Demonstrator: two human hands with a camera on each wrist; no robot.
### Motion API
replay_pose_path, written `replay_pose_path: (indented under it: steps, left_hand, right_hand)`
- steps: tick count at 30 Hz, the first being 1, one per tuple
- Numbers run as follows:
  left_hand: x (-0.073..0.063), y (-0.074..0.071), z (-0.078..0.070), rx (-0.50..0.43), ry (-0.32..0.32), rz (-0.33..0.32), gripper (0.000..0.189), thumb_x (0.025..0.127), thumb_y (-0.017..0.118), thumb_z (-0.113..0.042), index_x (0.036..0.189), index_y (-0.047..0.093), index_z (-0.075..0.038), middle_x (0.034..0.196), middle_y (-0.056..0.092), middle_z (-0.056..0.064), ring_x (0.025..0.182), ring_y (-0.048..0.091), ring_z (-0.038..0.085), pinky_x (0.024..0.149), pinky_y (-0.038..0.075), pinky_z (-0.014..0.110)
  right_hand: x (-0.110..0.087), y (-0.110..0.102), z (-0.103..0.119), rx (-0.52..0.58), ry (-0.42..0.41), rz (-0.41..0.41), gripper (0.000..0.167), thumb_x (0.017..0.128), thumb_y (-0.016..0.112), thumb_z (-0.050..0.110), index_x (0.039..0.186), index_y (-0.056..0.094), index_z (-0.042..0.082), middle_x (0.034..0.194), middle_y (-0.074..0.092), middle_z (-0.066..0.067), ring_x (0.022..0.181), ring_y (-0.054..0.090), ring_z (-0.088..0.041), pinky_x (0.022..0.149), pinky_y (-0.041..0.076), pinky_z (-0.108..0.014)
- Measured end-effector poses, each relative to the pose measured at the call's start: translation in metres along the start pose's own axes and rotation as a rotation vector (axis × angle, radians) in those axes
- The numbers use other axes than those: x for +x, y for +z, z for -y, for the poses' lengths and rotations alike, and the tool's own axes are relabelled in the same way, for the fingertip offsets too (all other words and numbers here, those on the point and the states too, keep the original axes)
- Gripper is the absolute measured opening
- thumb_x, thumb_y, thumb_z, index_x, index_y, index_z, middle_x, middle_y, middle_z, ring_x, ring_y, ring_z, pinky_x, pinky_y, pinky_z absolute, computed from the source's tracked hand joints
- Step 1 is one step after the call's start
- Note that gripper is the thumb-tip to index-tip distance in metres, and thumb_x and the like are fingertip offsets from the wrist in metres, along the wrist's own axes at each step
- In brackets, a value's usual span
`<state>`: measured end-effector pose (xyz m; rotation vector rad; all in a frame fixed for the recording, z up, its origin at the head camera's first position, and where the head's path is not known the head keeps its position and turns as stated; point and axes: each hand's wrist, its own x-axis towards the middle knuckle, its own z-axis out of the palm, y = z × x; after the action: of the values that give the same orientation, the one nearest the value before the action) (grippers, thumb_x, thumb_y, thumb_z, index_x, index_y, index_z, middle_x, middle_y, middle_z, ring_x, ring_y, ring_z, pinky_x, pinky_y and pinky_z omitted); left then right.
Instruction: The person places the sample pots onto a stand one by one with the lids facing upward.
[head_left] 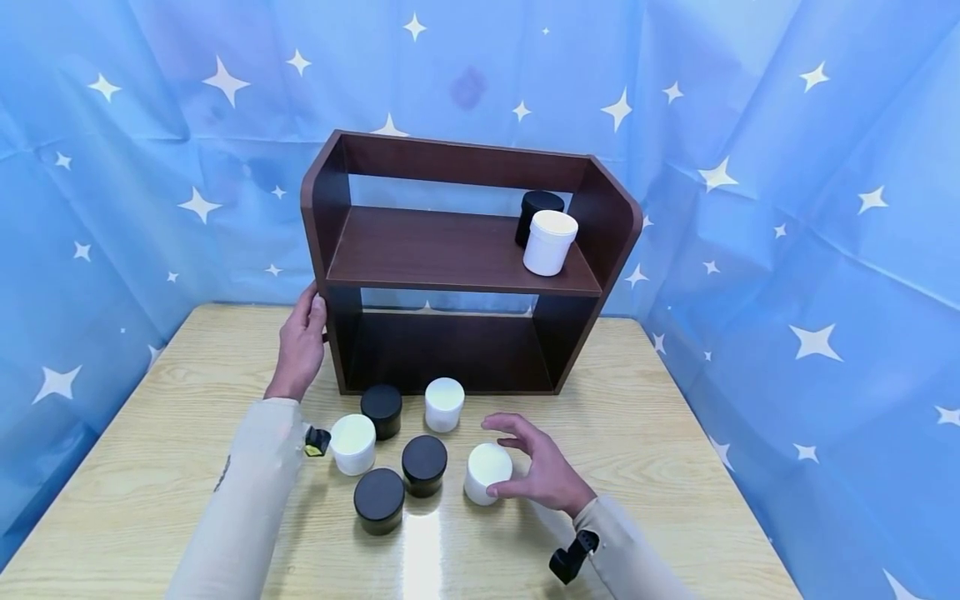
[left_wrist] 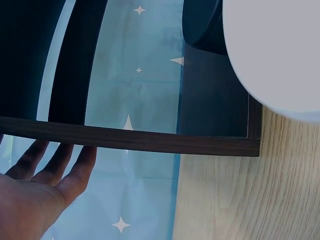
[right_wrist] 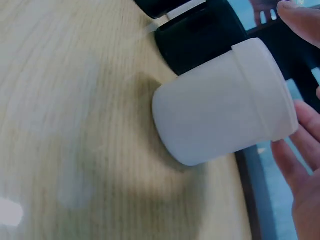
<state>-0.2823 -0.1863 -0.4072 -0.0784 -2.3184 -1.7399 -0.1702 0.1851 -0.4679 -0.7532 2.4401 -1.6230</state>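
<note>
The near white jar [head_left: 482,473] stands upright on the table [head_left: 645,433], between the thumb and fingers of the right hand [head_left: 546,473], which are spread wide around it rather than tight; whether a fingertip touches the lid, I cannot tell. The left hand [head_left: 298,350] holds no jar and rests against the outer side of the shelf unit [head_left: 427,246], its fingers fairly straight at the panel. The likeliest trouble, I judge, is an uneven grip: if the thumb meets the wall before the fingers do, the jar could skid or tip towards the nearest black jar [head_left: 424,460] just beside it. Fingers set only on the lid might slip off that smooth rim, and a hard push from the left hand could shift the unit, unsettling the 2 jars on its upper board. As for looks, the near white jar is plain and matt, a short cylinder with a broad lid slightly prouder than the body and a rounded base edge, with no label visible.
</note>
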Motion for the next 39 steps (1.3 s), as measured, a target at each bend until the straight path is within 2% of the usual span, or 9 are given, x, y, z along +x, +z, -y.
replay_pose_path:
  steps: [2, 9, 15, 23, 28, 32, 39]
  left_hand:
    - [0.0, 0.0, 0.0, -0.004, -0.002, 0.001, 0.062, 0.105, 0.023, -0.058, 0.162, 0.018, -0.033, 0.169, 0.024, 0.004, 0.153, 0.029, 0.035, 0.118, 0.034, 0.064]
    - [0.0, 0.0, 0.0, 0.001, -0.008, -0.001, 0.063, 0.105, 0.023, -0.06, 0.162, 0.017, -0.032, 0.169, 0.024, 0.005, 0.153, 0.029, 0.035, 0.118, 0.034, 0.064]
    - [0.0, 0.001, 0.001, 0.0, -0.012, 0.0, 0.064, 0.104, 0.023, -0.061, 0.162, 0.017, -0.034, 0.169, 0.023, 0.003, 0.153, 0.029, 0.035, 0.118, 0.034, 0.063]
    - [0.0, 0.001, 0.0, 0.0, -0.008, 0.0, 0.063, 0.105, 0.023, -0.06, 0.162, 0.017, -0.034, 0.169, 0.023, 0.003, 0.153, 0.029, 0.035, 0.118, 0.034, 0.064]
    - [0.0, 0.001, 0.0, -0.003, -0.01, -0.001, 0.063, 0.105, 0.024, -0.06, 0.162, 0.017, -0.034, 0.169, 0.023, 0.003, 0.153, 0.029, 0.034, 0.118, 0.034, 0.064]
    - [-0.001, 0.0, 0.0, -0.003, -0.011, -0.001, 0.063, 0.105, 0.023, -0.059, 0.162, 0.017, -0.033, 0.169, 0.023, 0.004, 0.153, 0.029, 0.035, 0.118, 0.034, 0.064]
    - [0.0, 0.001, 0.001, -0.002, -0.011, -0.002, 0.064, 0.104, 0.023, -0.061, 0.162, 0.017, -0.034, 0.169, 0.022, 0.003, 0.153, 0.029, 0.035, 0.118, 0.034, 0.064]
  right_hand:
    - [0.0, 0.002, -0.002, 0.004, 0.02, -0.001, 0.079, 0.069, 0.093, 0.015, 0.138, 0.054, 0.014, 0.146, 0.054, -0.012, 0.136, 0.051, -0.03, 0.111, 0.048, -0.048]
    - [-0.002, 0.006, -0.009, -0.019, 0.073, -0.002, 0.079, 0.068, 0.093, 0.019, 0.137, 0.056, 0.016, 0.146, 0.055, -0.011, 0.135, 0.052, -0.029, 0.111, 0.047, -0.037]
    - [-0.003, 0.007, -0.012, -0.024, 0.099, 0.003, 0.08, 0.068, 0.094, 0.021, 0.137, 0.055, 0.014, 0.145, 0.056, -0.008, 0.133, 0.053, -0.028, 0.109, 0.047, -0.036]
    - [-0.005, 0.008, -0.018, -0.023, 0.078, 0.01, 0.081, 0.067, 0.094, 0.022, 0.137, 0.055, 0.014, 0.144, 0.057, -0.012, 0.132, 0.054, -0.027, 0.108, 0.047, -0.032]
    - [-0.006, 0.01, -0.02, -0.032, 0.058, 0.008, 0.08, 0.068, 0.094, 0.021, 0.137, 0.055, 0.014, 0.141, 0.058, -0.014, 0.128, 0.056, -0.017, 0.106, 0.047, -0.029]
    - [-0.007, 0.01, -0.022, -0.041, 0.051, 0.013, 0.082, 0.068, 0.093, 0.021, 0.139, 0.054, 0.01, 0.139, 0.06, -0.015, 0.125, 0.056, -0.012, 0.105, 0.048, -0.029]
    - [-0.007, 0.01, -0.022, -0.053, 0.083, 0.016, 0.085, 0.067, 0.094, 0.022, 0.14, 0.052, 0.009, 0.137, 0.062, -0.008, 0.123, 0.056, -0.013, 0.105, 0.047, -0.029]
